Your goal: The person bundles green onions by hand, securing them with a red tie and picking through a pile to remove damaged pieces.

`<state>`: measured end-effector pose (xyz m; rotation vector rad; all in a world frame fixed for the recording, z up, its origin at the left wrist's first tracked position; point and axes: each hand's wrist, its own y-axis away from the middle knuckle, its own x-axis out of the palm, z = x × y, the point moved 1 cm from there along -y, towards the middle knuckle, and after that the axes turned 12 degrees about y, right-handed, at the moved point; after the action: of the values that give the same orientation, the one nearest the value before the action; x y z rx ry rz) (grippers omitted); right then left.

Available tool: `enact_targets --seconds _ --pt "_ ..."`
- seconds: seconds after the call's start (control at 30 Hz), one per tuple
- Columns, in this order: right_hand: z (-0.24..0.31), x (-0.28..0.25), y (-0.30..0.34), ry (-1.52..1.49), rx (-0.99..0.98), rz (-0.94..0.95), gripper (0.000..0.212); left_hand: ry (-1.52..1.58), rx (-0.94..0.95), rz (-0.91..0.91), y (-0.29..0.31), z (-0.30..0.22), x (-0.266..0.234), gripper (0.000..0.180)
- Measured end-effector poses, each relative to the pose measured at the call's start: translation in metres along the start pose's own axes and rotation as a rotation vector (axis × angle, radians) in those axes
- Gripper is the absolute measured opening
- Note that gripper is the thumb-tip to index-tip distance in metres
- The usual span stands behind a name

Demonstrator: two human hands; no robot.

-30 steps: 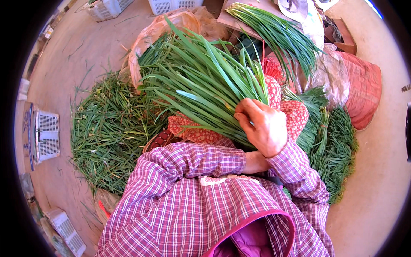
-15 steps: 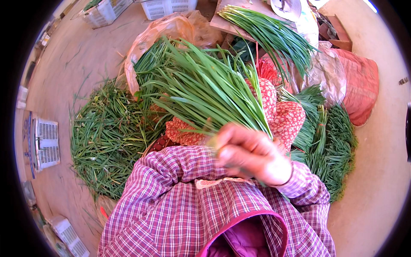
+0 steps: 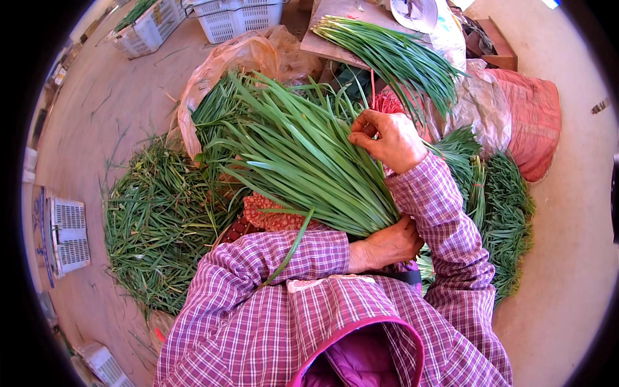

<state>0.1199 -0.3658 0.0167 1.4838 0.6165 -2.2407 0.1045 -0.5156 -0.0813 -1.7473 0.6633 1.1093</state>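
My left hand (image 3: pixel 390 245) is closed around the base of a large bunch of garlic chives (image 3: pixel 303 148), held across my lap. The flat green leaves fan out toward the far left. My right hand (image 3: pixel 391 138) reaches to the bunch's far right edge, thumb and fingers pinched at the leaves there; exactly how many they hold is hidden. One loose chive leaf (image 3: pixel 293 248) lies across my left sleeve. Red floral cloth (image 3: pixel 274 213) shows on my lap beneath the bunch.
Loose chive leaves (image 3: pixel 167 219) are heaped at the left. Tied chive bundles (image 3: pixel 503 213) lie at the right. Ahead are a plastic bag (image 3: pixel 216 71), more chives on a board (image 3: pixel 393 51), red strings (image 3: pixel 388 102) and a red sack (image 3: pixel 532 116). White crates (image 3: pixel 238 16) stand farther back.
My right hand has moved from low over the bunch's base up to its far right edge. My left hand, hidden before, now shows. A loose leaf now rests on my left sleeve.
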Motion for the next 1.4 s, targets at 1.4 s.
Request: enact_targets --seconds 1.4 --pt "0.060 0.020 -0.039 -0.024 -0.191 0.113 0.036 0.094 -0.003 -0.164 0.002 0.005 0.015 0.042"
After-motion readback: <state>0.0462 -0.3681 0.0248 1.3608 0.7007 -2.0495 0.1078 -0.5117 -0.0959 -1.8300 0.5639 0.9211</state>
